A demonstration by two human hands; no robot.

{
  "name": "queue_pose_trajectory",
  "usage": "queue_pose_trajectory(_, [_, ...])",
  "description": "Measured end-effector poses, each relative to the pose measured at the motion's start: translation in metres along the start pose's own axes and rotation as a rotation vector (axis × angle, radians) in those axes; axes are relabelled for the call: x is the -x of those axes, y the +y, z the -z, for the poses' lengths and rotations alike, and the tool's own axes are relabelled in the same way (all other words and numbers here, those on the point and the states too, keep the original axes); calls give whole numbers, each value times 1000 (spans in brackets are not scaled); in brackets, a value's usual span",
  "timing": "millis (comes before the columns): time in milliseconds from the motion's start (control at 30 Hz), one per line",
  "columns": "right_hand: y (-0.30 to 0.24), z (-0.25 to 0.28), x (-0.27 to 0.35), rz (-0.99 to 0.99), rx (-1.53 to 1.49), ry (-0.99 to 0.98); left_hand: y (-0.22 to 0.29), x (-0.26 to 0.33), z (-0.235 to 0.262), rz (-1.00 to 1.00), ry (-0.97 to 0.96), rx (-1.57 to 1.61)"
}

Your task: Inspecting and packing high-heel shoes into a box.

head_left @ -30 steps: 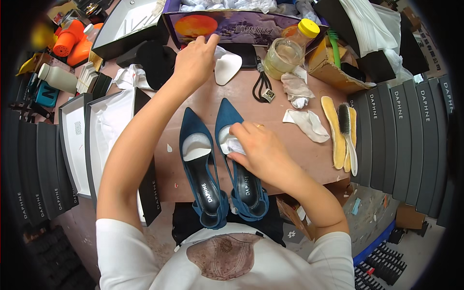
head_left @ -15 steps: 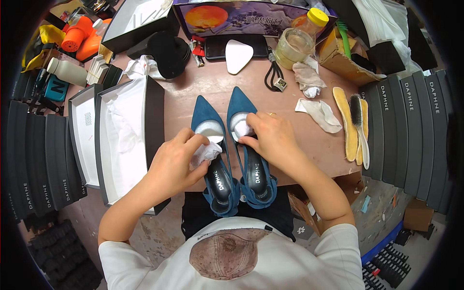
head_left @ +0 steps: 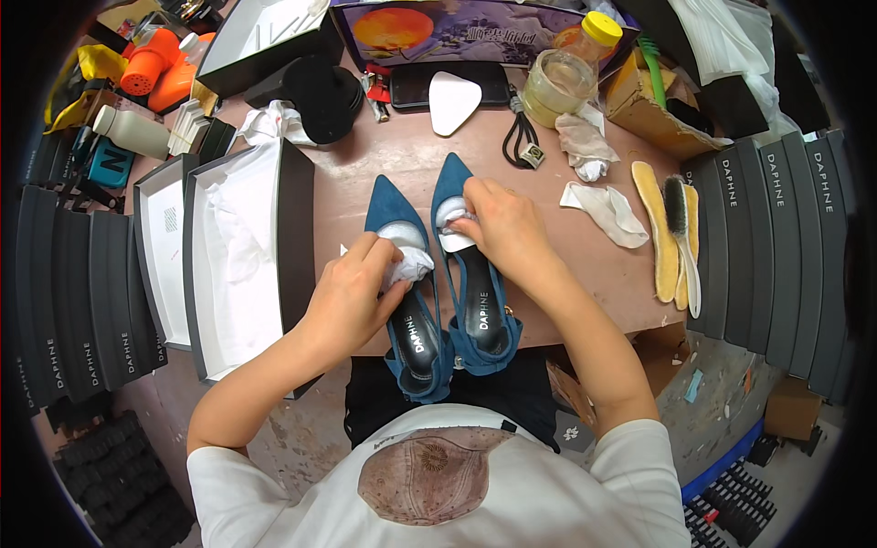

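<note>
Two blue pointed slingback shoes lie side by side at the table's near edge, toes pointing away from me. At the mouth of the left shoe (head_left: 388,199), my left hand (head_left: 349,290) is closed on a crumpled wad of white tissue paper (head_left: 417,265). My right hand (head_left: 508,230) has its fingers in the opening of the right shoe (head_left: 449,179), thumb and fingers pinching another white tissue wad (head_left: 449,212) there. Dark insoles show behind both hands, and blue straps curl round the heels.
An open shoe box (head_left: 239,265) with white paper stands left. Stacked grey boxes (head_left: 744,256) flank the right. A brush (head_left: 678,224), yellow pads (head_left: 650,215), crumpled cloths (head_left: 605,215), a glass jar (head_left: 557,87), a phone (head_left: 498,84) and a black strap (head_left: 523,142) lie beyond.
My left hand has brought its tissue wad forward to the left shoe's opening. The right hand's wad now sits further into the right shoe. Both shoes have shifted slightly away from me.
</note>
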State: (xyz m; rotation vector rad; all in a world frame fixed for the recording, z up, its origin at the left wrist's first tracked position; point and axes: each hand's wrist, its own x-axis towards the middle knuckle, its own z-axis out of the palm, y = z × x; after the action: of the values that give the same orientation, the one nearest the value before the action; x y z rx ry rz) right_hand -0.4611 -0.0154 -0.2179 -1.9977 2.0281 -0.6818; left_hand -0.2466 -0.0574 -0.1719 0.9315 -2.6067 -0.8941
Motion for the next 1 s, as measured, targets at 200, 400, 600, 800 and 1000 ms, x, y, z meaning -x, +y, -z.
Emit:
queue_pose_trajectory(200, [-23, 35, 9, 75, 70, 27, -10, -1, -2, 20, 21, -53])
queue_pose_trajectory(400, [-59, 59, 23, 431, -490, -445, -16, -9, -2, -62, -11, -287])
queue_pose_trajectory(600, [-48, 52, 17, 360, -587, -632, -11, -17, 3, -134, 87, -536])
queue_pose_trajectory(800, [-47, 49, 9, 346, -600, -731, -17, -11, 2, -85, -129, -506])
queue_pose_trajectory(1000, [-46, 45, 8, 358, -610, -763, -25, -15, -4, -188, -77, -622])
